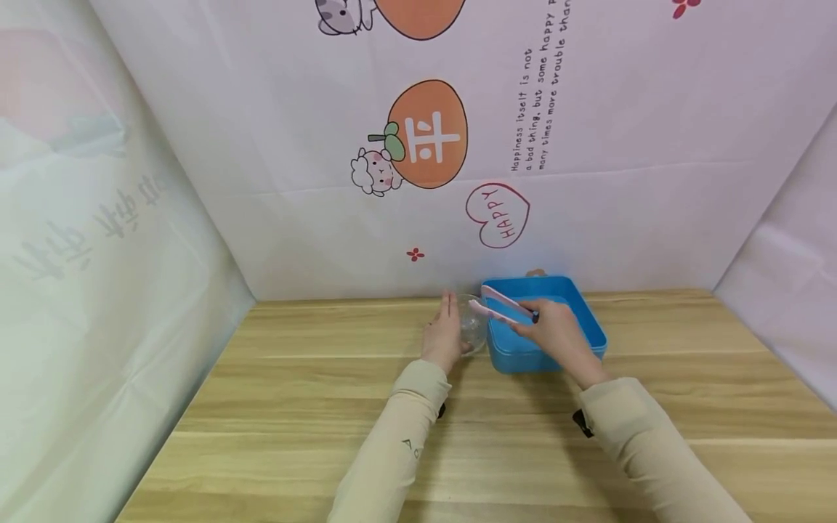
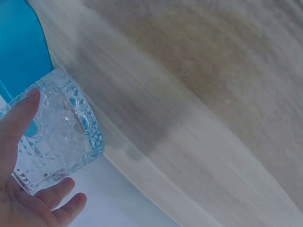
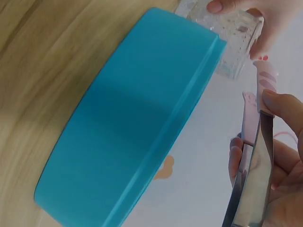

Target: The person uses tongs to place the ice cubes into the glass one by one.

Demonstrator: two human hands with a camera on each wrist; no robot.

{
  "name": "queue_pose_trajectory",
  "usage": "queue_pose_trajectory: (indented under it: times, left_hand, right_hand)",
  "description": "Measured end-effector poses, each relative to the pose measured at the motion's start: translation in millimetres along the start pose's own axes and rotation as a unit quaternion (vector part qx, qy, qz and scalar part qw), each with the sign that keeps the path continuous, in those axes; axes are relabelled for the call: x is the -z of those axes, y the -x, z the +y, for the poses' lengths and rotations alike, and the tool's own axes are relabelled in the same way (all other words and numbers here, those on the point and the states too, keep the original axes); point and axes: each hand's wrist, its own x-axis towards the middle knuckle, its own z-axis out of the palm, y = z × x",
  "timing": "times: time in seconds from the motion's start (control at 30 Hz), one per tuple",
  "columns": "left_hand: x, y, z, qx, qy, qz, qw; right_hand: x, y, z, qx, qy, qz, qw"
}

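My left hand (image 1: 443, 335) grips the side of a clear, faceted glass (image 1: 474, 328), thumb on one side and fingers on the other. In the left wrist view, clear glassy lumps (image 2: 64, 130) show through its wall. The glass stands close beside the left wall of a blue square box (image 1: 530, 362). Over the box, my right hand (image 1: 557, 330) holds metal tongs (image 3: 253, 179) with pink tips (image 3: 266, 78). Those tips are spread apart and point left toward the mouth of the glass, with nothing between them.
The box and glass are on a wooden table (image 1: 314, 407), near its back edge. Behind them rises a white printed cloth (image 1: 314, 240). Another pale cloth (image 1: 118, 305) hangs along the left side, and a white one (image 1: 798, 269) along the right.
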Motion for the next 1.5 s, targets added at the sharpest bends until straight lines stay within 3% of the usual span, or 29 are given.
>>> queue_pose_trajectory:
  times: [0.17, 0.4, 0.7, 0.97, 1.3, 1.5]
  left_hand:
    - [0.4, -0.4, -3.5, -0.009, -0.015, -0.009, 0.9998]
    - [-1.4, 0.3, -11.7, -0.021, -0.035, -0.006, 0.9992]
    - [1.3, 2.4, -18.3, -0.020, -0.018, -0.009, 0.9996]
    - [6.8, 3.4, -24.2, -0.030, -0.030, -0.016, 0.9990]
    - [10.9, -2.0, -41.5, -0.032, -0.051, 0.010, 0.9982]
    - [20.6, -3.3, -53.4, -0.022, -0.034, 0.021, 0.9990]
  right_hand:
    - [10.5, -1.4, 9.7, -0.019, 0.006, 0.028, 0.999]
    - [19.6, -5.9, 40.8, -0.046, 0.001, 0.058, 0.997]
    - [37.6, 1.1, 84.8, -0.117, 0.006, 0.097, 0.988]
    - [39.8, 16.3, 128.7, -0.197, 0.036, 0.028, 0.979]
    - [38.9, 31.4, 155.7, -0.231, 0.068, -0.039, 0.970]
    - [38.0, 35.4, 160.0, -0.226, 0.068, -0.043, 0.971]
